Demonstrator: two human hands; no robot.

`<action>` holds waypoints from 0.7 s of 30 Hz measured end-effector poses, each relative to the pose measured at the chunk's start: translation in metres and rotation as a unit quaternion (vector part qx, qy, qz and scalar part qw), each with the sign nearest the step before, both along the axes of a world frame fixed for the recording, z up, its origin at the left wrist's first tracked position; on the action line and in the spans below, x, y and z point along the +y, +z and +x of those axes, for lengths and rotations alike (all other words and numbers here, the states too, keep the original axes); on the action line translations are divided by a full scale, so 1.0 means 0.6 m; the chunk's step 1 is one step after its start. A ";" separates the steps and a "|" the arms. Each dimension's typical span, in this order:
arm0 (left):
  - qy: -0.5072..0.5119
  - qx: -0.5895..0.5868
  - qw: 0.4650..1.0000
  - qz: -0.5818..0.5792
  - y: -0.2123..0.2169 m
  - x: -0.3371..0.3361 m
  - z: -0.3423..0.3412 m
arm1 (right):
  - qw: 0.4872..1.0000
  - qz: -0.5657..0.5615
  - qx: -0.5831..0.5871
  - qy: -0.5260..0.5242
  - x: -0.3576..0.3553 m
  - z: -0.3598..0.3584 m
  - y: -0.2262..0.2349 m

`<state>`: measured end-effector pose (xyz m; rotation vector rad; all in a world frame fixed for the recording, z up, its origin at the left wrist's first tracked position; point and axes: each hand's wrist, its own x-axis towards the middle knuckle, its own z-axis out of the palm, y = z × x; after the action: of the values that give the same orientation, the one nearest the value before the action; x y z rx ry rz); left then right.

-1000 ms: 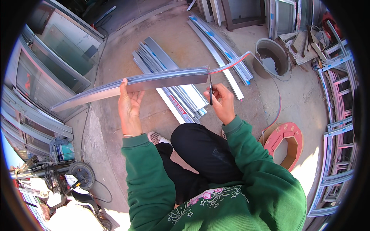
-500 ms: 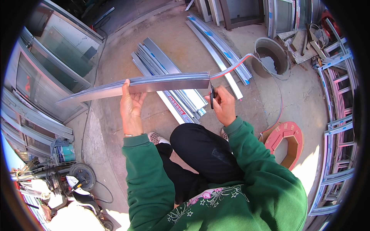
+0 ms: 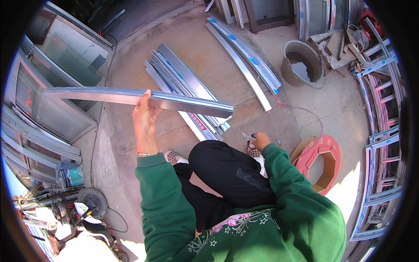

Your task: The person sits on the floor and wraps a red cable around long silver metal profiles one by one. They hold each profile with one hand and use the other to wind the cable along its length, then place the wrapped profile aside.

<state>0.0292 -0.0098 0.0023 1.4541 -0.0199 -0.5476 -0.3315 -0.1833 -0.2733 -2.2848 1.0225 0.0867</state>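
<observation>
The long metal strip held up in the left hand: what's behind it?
Behind the strip, a stack of metal profiles shows above and below it, with a framed glass panel toward its left end. The parts directly behind the strip are covered.

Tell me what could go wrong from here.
The long metal profile is held by the left hand alone, so it might tilt or slip onto the pile of profiles. The right hand holds scissors that appear close to the right shoe, so a drop could nick it.
</observation>
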 end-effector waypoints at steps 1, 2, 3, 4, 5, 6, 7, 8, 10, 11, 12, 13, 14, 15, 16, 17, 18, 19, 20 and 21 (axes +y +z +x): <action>-0.012 -0.010 1.000 0.011 -0.001 -0.002 -0.003 | 1.000 -0.022 -0.009 0.000 -0.005 0.001 0.015; -0.024 -0.020 0.999 0.020 -0.002 -0.006 -0.007 | 0.999 -0.033 0.013 -0.012 -0.009 0.005 0.042; -0.037 -0.031 0.998 0.029 -0.002 -0.011 -0.011 | 0.997 -0.012 -0.036 -0.061 -0.015 0.021 0.077; -0.043 -0.042 0.997 0.041 -0.002 -0.019 -0.016 | 0.990 0.045 -0.097 -0.093 -0.023 0.037 0.121; -0.048 -0.053 0.996 0.052 -0.005 -0.029 -0.023 | 0.973 0.098 -0.171 -0.122 -0.029 0.055 0.167; -0.055 -0.064 0.994 0.063 -0.007 -0.039 -0.033 | 0.962 0.108 -0.234 -0.089 -0.028 0.076 0.211; -0.055 -0.083 0.993 0.068 -0.010 -0.053 -0.043 | 0.931 0.082 -0.355 -0.026 -0.023 0.097 0.249; -0.071 -0.082 0.992 0.066 -0.012 -0.065 -0.055 | 0.930 0.030 -0.367 0.018 -0.015 0.119 0.280; -0.107 -0.081 0.989 0.058 -0.016 -0.091 -0.075 | 0.926 0.012 -0.365 0.090 -0.005 0.160 0.315; -0.132 -0.083 0.986 0.062 -0.019 -0.102 -0.086 | 0.938 0.071 -0.324 0.097 -0.005 0.177 0.318; -0.156 -0.084 0.982 0.067 -0.023 -0.111 -0.097 | 0.939 0.123 -0.300 0.112 -0.005 0.187 0.314; -0.179 -0.086 0.977 0.073 -0.026 -0.119 -0.104 | 0.929 0.202 -0.297 0.084 -0.009 0.200 0.301; -0.212 -0.110 0.967 0.090 -0.028 -0.126 -0.108 | 0.910 0.281 -0.295 0.070 -0.012 0.206 0.283; -0.216 -0.119 0.967 0.072 -0.031 -0.130 -0.111 | 0.883 0.357 -0.302 0.053 -0.017 0.207 0.261; -0.220 -0.131 0.966 0.048 -0.033 -0.134 -0.110 | 0.853 0.433 -0.291 0.024 -0.023 0.206 0.238; -0.210 -0.159 0.963 0.055 -0.034 -0.134 -0.107 | 0.838 0.436 -0.327 -0.002 -0.027 0.200 0.215; -0.200 -0.187 0.960 0.063 -0.034 -0.132 -0.105 | 0.845 0.427 -0.321 -0.028 -0.039 0.200 0.192; -0.190 -0.208 0.956 0.083 -0.034 -0.128 -0.103 | 0.846 0.426 -0.317 -0.050 -0.051 0.202 0.170; -0.193 -0.215 0.955 0.073 -0.032 -0.122 -0.101 | 0.845 0.433 -0.305 -0.077 -0.067 0.206 0.150; -0.196 -0.217 0.953 0.074 -0.029 -0.114 -0.100 | 0.858 0.411 -0.298 -0.075 -0.090 0.213 0.133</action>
<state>-0.0311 -0.0784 -0.0152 1.7066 -0.6398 -0.5464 -0.2037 -0.2372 -0.1936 -1.3052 0.6369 -0.2055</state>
